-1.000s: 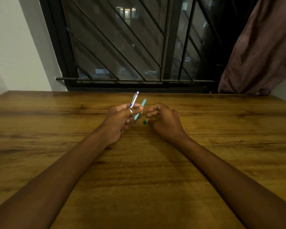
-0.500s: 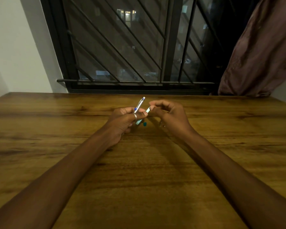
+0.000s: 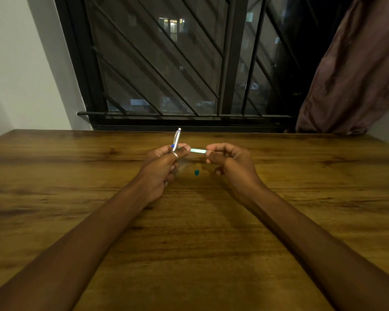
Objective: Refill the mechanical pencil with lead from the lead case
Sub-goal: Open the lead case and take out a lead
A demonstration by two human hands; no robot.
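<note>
My left hand (image 3: 163,163) grips a silver mechanical pencil (image 3: 177,138) with blue trim, its end pointing up and away from me. A pale teal lead case (image 3: 198,150) lies level between the two hands. My right hand (image 3: 230,160) pinches its right end with thumb and forefinger, while its left end meets my left fingertips. A small dark teal cap (image 3: 196,172) rests on the wooden table (image 3: 189,232) just below the case, between my hands. Any lead is too fine to see.
A barred window (image 3: 173,63) with a dark frame runs along the table's far edge. A brown curtain (image 3: 355,70) hangs at the back right. A white wall stands at the left.
My right hand rose from beside the cap and took the lead case's free end, pulling it out level to the right. The pencil in my left hand tilted more upright.
</note>
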